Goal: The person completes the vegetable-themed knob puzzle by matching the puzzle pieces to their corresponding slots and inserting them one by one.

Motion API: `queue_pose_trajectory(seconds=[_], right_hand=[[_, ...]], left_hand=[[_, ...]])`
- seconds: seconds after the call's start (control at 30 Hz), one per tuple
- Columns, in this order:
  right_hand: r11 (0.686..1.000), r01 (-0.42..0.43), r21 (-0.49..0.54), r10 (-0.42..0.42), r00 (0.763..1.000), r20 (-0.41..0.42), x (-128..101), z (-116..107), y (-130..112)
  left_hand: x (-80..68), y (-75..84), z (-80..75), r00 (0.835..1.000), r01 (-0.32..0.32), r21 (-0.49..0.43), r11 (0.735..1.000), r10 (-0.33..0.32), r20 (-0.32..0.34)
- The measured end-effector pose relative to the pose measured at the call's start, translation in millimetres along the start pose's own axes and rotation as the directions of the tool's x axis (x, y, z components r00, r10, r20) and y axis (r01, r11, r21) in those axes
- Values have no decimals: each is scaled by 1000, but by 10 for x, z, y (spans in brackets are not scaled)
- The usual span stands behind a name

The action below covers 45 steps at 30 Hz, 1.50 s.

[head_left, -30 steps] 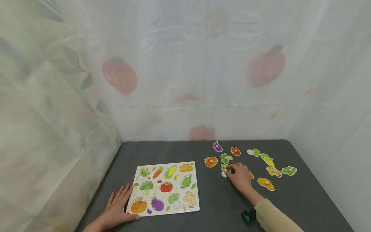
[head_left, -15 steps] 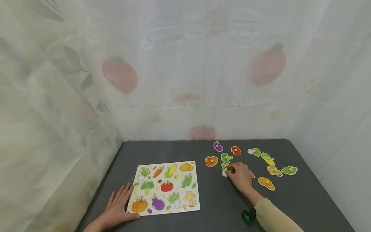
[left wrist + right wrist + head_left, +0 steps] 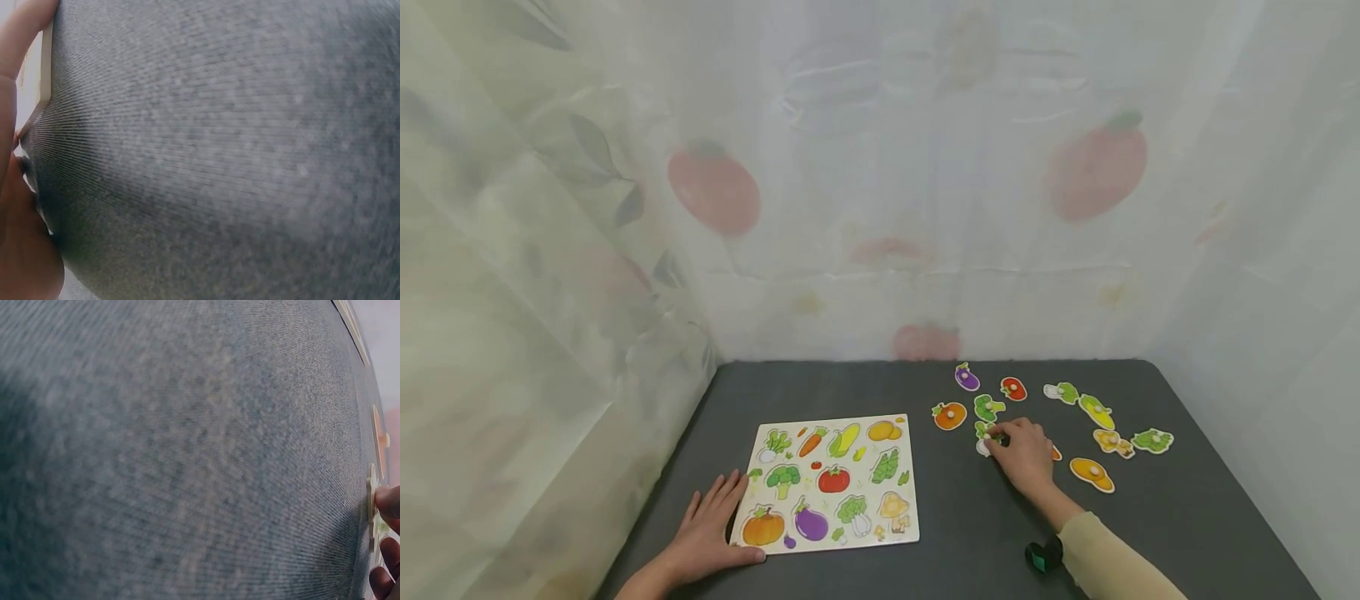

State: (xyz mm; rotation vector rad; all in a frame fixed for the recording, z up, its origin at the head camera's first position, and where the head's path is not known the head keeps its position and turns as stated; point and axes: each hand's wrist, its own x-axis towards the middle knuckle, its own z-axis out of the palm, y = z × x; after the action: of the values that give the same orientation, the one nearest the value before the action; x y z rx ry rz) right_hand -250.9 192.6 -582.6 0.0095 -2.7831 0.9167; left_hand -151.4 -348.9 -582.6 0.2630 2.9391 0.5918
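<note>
Left hand [image 3: 709, 525]: spread wide, at the left edge of the puzzle board [image 3: 808, 483]
Right hand [image 3: 1024, 457]: pinching a radish piece [image 3: 982, 447]
Piece's place: right of the board, just nearer than the broccoli piece [image 3: 987, 407]

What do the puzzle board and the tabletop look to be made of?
Puzzle board: probably wood or fibreboard, smooth printed face; its pale, thick edge shows in the left wrist view.
Tabletop: matte dark grey, perhaps fabric-covered; fine ribbing shows in both wrist views.
</note>
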Motion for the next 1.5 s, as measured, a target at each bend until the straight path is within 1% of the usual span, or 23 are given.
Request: queue_pose_trajectory(seconds=[0.17, 0.47, 0.67, 0.83, 1.1, 1.23, 1.43, 1.5], right_hand=[[1000, 5, -13, -5, 1000, -8, 0, 9, -4], [1000, -3, -21, 3, 1000, -6, 6, 4, 4], [999, 1, -39, -1, 1000, 0, 18, -12, -10], [998, 9, -61, -8, 1000, 13, 47, -14, -22], [999, -14, -47, 15, 1000, 5, 23, -19, -13], [999, 4, -52, -4, 1000, -12, 21, 4, -2], [998, 28, -61, -28, 1000, -8, 36, -2, -1], [998, 36, -61, -37, 999, -14, 43, -4, -22]], left_hand=[[-14, 33, -27, 1000, 15, -10, 1000, -15, 21], [3, 32, -36, 999, 29, 19, 999, -30, 35], [36, 18, -42, 996, 62, 47, 997, -65, 54], [36, 17, -56, 993, 88, 46, 995, -91, 70], [21, 29, -52, 994, 73, 20, 997, -74, 75], [14, 33, -52, 994, 77, 14, 997, -78, 80], [3, 57, -67, 993, 85, 18, 996, -86, 84], [-3, 55, -70, 993, 79, 17, 997, -80, 81]])
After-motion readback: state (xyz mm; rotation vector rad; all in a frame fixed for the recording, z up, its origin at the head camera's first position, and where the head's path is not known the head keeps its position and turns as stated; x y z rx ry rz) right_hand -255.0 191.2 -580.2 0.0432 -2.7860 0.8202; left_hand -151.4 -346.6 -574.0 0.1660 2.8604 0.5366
